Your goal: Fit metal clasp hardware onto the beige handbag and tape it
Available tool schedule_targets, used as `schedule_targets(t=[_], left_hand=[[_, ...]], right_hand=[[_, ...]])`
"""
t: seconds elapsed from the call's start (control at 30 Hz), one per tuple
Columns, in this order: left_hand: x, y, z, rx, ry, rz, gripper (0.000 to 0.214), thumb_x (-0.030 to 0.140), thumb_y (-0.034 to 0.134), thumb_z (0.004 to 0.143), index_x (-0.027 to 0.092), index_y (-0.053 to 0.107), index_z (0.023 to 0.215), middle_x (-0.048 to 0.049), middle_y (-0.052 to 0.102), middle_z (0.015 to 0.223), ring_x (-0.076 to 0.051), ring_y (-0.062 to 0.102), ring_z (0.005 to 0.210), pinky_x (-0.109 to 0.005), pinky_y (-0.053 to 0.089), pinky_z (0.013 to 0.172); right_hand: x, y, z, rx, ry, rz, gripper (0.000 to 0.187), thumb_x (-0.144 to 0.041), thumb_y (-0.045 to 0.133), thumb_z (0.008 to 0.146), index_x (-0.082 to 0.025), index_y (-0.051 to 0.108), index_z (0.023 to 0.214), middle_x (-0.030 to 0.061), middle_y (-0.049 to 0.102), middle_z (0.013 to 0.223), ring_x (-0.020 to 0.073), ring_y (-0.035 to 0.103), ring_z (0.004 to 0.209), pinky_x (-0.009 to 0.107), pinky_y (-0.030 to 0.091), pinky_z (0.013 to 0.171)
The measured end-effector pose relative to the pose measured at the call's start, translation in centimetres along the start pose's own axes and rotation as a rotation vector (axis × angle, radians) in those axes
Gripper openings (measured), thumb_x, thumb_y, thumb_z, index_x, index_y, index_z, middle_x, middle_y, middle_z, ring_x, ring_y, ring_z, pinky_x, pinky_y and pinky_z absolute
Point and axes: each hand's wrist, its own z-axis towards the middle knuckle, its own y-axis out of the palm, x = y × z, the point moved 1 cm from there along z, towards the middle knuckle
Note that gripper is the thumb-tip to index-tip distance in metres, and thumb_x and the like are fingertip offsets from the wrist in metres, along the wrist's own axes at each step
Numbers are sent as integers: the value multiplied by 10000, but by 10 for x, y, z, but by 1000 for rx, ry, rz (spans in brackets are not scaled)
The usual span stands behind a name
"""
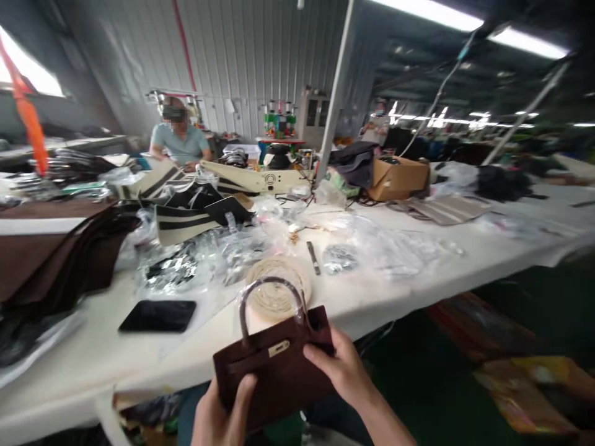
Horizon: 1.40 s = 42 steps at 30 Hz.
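Handbag [274, 371], small, dark brown, held off table [93, 353] edge, over floor. Left hand [220, 415] clasps lower corner, right hand [341, 368] pinches right side near flap. Risk: grip only at edges, bag could slip, drop; looped handle [269, 297] might snag coiled cord [276, 285] just behind.

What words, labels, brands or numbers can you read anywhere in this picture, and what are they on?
No text can be read.
The brown handbag, held by the left hand and right hand, shows a metal clasp with no visible lettering.
The dark phone has a blank screen.
The cardboard box shows no legible print.
The cream machine part bears a round mark, too blurred to read.
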Motion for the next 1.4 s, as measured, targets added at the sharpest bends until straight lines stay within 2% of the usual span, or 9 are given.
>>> schedule_targets(t=[0.2,0.43,0.57,0.67,0.77,0.9,1.0,1.13,1.4], left_hand=[[26,23,78,17,62,40,494,640,671,1048,225,671,1315,-108,846,1107,-350,801,993,-395,597,825],[36,44,171,88,164,392,352,585,565,1047,240,635,1029,-128,738,997,-374,728,952,-434,507,818],[18,49,174,99,234,386,370,605,510,1025,241,579,1027,-160,690,1118,-399,710,1100,-517,550,975],[12,42,172,58,113,411,462,669,561,977,232,556,1123,-158,696,1146,-424,724,1125,-547,572,984],[13,40,172,31,50,412,582,681,598,962,196,529,1277,-186,698,1239,-445,723,1204,-573,583,1028],[9,52,174,126,139,405,679,612,518,996,78,500,1415,-268,632,1332,-476,640,1352,-642,523,1174],[2,60,175,171,158,401,736,588,510,996,15,488,1458,-302,611,1353,-485,613,1384,-655,500,1210],[-5,55,182,132,145,389,730,600,545,967,54,523,1452,-276,646,1349,-471,635,1361,-631,509,1206],[-18,53,190,155,131,414,682,525,575,973,48,528,1458,-284,663,1361,-463,657,1353,-616,525,1202]], right_hand=[[-19,-9,56,175,-96,-236,514,-516,850,971,-277,734,1411,105,808,1385,362,761,1285,489,601,1135],[-17,-21,159,299,-265,-760,345,-427,822,883,-229,777,1162,128,740,1347,353,703,1286,502,557,1172],[1,-23,159,233,-193,-807,434,-437,814,923,-229,764,1301,114,756,1310,340,717,1255,487,577,1140],[6,-24,147,172,-224,-843,678,-480,838,943,-241,680,1557,146,694,1484,370,640,1423,505,520,1230],[-3,-34,152,16,-216,-817,710,-525,878,934,-255,706,1567,138,740,1407,353,708,1306,479,566,1153],[-41,-61,211,13,-288,-877,293,-448,774,1031,-246,890,1208,109,829,1221,297,772,1074,401,601,990],[-66,-77,277,206,-285,-1096,308,-252,595,1103,-216,886,1196,117,833,1282,282,750,1189,354,541,1060],[-63,-80,341,134,-156,-1190,283,-133,683,1002,-210,894,1173,97,864,1201,261,765,1127,288,523,949],[-22,-79,361,95,-143,-1221,198,-259,784,982,-253,893,1147,63,856,1181,220,743,1078,253,469,833]])
